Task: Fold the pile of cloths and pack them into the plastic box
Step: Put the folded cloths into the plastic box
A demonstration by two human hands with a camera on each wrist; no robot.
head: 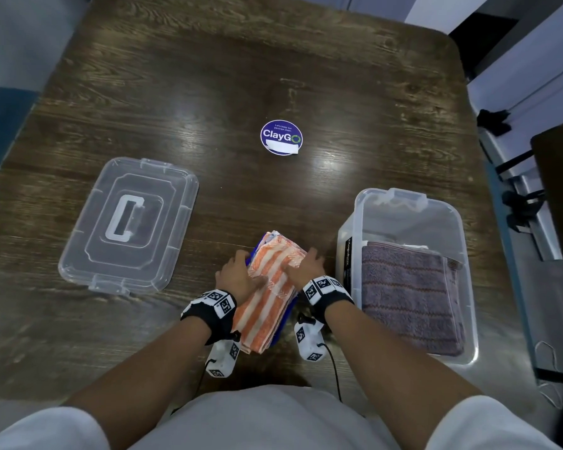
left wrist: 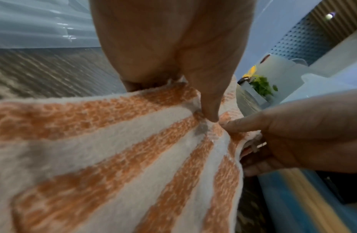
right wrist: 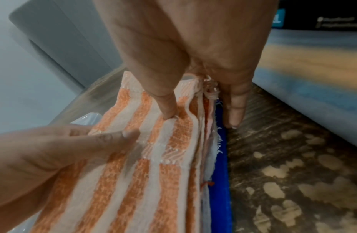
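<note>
Cloths (head: 268,298) between left hand (head: 238,276) and right hand (head: 306,266), plastic box (head: 357,219) beside

From the head we look steeply down on the table (head: 228,76), far enough to see the lid (head: 127,225) and the box (head: 358,203). Each wrist camera sits very close and looks along its own hand, low over the striped cloth (head: 267,297). All three views share this cloth, the left hand (head: 238,276) and the right hand (head: 306,266).
</note>
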